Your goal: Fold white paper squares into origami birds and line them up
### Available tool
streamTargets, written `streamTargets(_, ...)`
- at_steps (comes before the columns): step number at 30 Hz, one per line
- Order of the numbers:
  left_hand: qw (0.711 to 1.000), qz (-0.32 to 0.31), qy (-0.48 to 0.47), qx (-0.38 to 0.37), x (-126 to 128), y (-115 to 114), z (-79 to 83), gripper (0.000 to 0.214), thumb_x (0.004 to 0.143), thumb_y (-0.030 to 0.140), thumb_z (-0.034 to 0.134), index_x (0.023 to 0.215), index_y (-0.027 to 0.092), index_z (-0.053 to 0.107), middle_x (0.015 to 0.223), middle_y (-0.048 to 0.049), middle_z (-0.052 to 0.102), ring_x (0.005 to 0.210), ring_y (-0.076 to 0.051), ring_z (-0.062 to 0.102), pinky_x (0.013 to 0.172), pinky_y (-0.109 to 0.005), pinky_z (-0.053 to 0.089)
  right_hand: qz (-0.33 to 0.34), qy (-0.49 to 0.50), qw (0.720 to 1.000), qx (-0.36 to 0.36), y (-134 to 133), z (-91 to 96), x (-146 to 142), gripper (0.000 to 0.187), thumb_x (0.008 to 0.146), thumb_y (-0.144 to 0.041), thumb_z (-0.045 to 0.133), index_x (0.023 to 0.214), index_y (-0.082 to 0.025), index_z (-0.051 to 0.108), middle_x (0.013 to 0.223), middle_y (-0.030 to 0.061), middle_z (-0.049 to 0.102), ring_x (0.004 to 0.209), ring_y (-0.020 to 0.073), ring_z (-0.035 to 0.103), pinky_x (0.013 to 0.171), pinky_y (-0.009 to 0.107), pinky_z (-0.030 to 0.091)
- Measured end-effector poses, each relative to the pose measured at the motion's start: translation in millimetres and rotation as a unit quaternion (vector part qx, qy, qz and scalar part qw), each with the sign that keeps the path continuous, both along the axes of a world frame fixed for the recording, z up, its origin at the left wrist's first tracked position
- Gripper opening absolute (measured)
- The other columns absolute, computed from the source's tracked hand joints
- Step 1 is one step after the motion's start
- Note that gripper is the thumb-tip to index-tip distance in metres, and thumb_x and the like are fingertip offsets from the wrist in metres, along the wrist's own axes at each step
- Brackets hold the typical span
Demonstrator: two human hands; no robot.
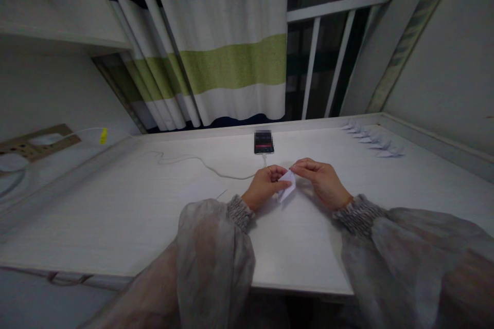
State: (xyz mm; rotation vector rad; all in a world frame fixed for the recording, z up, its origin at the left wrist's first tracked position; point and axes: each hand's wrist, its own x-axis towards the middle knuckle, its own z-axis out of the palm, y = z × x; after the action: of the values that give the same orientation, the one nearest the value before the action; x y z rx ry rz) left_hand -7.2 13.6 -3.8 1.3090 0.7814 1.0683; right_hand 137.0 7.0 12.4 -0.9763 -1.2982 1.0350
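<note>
A small piece of folded white paper [287, 190] is held just above the white desk, between both hands. My left hand [266, 185] is closed on its left side, with the thumb lying across the front face. The fingertips of my right hand [318, 179] pinch the paper's upper corner. Part of the paper is hidden behind the left thumb and fingers. Beyond the hands, a phone [264, 142] lies on the desk with a white cable [216, 170] plugged into its near end.
Several folded white paper pieces [372, 140] stand in a row at the desk's back right. Flat white paper [200, 189] lies left of my left hand. A power strip [38, 144] is on the left wall. A striped curtain [231, 61] hangs behind the white desk [96, 221].
</note>
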Motion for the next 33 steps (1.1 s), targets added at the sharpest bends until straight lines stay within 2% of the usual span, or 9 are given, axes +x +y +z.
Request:
streamTargets(5, 0.999, -0.024, 0.006, -0.029, -0.7, -1.4, 0.5, 0.025, 0.052, 0.008, 0.068, 0.074, 0.009, 0.056, 0.07, -0.0013, 0.061, 0.059, -0.007, 0.054, 0.062, -0.022, 0.039, -0.03, 0.011, 0.999, -0.008, 3.1, 0.6, 2.2, 0.014, 0.055, -0.03, 0.069, 0.057, -0.017, 0.063, 0.065, 0.0002, 0.058, 0.067, 0.0135, 0.051, 0.071, 0.029, 0.038)
streamTargets(8, 0.999, -0.017, 0.003, -0.034, -0.9, -1.8, 0.3, 0.027, 0.052, 0.009, 0.069, 0.077, 0.009, 0.057, 0.071, -0.0023, 0.062, 0.06, -0.007, 0.055, 0.063, -0.023, 0.04, -0.032, 0.003, 0.999, -0.003, 4.7, 0.7, 3.6, 0.017, 0.059, -0.034, 0.065, 0.059, -0.017, 0.064, 0.068, 0.0015, 0.061, 0.07, 0.0143, 0.052, 0.074, 0.03, 0.037)
streamTargets(14, 0.998, -0.018, -0.031, -0.055, -1.3, -2.8, 2.0, 0.033, 0.05, 0.013, 0.071, 0.081, 0.01, 0.059, 0.07, -0.0023, 0.062, 0.058, -0.008, 0.054, 0.06, -0.022, 0.039, 0.068, -0.022, 0.997, 0.03, 4.1, 0.2, 7.7, 0.021, 0.064, -0.038, 0.062, 0.071, -0.019, 0.067, 0.082, 0.0031, 0.061, 0.083, 0.016, 0.052, 0.08, 0.03, 0.036)
streamTargets(17, 0.996, -0.053, -0.041, -0.064, -1.5, -4.5, 3.5, 0.033, 0.05, 0.014, 0.072, 0.082, 0.009, 0.061, 0.07, -0.0026, 0.063, 0.057, -0.008, 0.054, 0.061, -0.023, 0.039, 0.107, -0.028, 0.993, 0.052, 5.6, -0.6, 12.5, 0.017, 0.064, -0.035, 0.063, 0.072, -0.02, 0.067, 0.081, 0.0017, 0.06, 0.082, 0.0145, 0.051, 0.078, 0.028, 0.037)
streamTargets(23, 0.984, -0.142, -0.052, -0.092, -3.6, -8.6, 6.3, 0.036, 0.051, 0.013, 0.072, 0.086, 0.009, 0.064, 0.071, -0.0044, 0.064, 0.061, -0.009, 0.056, 0.064, -0.023, 0.04, 0.163, -0.04, 0.985, 0.037, 8.9, -0.9, 20.1, 0.016, 0.061, -0.034, 0.065, 0.064, -0.018, 0.063, 0.075, 0.0009, 0.057, 0.074, 0.0135, 0.05, 0.072, 0.027, 0.038)
streamTargets(26, 0.981, -0.164, -0.053, -0.093, -4.5, -8.7, 5.6, 0.035, 0.053, 0.012, 0.07, 0.088, 0.009, 0.064, 0.072, -0.0048, 0.065, 0.061, -0.009, 0.056, 0.064, -0.022, 0.04, 0.179, -0.038, 0.982, 0.039, 8.5, 0.0, 20.8, 0.015, 0.062, -0.032, 0.065, 0.062, -0.018, 0.063, 0.073, 0.0003, 0.055, 0.072, 0.0125, 0.049, 0.071, 0.027, 0.037)
streamTargets(30, 0.984, -0.147, -0.043, -0.091, -3.9, -6.8, 2.6, 0.037, 0.054, 0.011, 0.069, 0.09, 0.01, 0.064, 0.069, -0.0036, 0.064, 0.06, -0.008, 0.056, 0.063, -0.022, 0.04, 0.175, -0.02, 0.984, 0.024, 6.9, 2.0, 19.2, 0.013, 0.063, -0.029, 0.065, 0.06, -0.017, 0.062, 0.072, -0.0004, 0.054, 0.07, 0.0108, 0.048, 0.069, 0.024, 0.036)
streamTargets(33, 0.989, -0.113, -0.019, -0.089, -3.0, -5.2, 1.0, 0.036, 0.054, 0.012, 0.069, 0.09, 0.009, 0.064, 0.068, -0.0037, 0.064, 0.056, -0.007, 0.054, 0.059, -0.021, 0.039, 0.136, -0.002, 0.991, 0.0, 6.5, 2.5, 16.9, 0.013, 0.062, -0.03, 0.066, 0.063, -0.017, 0.062, 0.071, -0.0008, 0.056, 0.07, 0.0104, 0.048, 0.07, 0.024, 0.036)
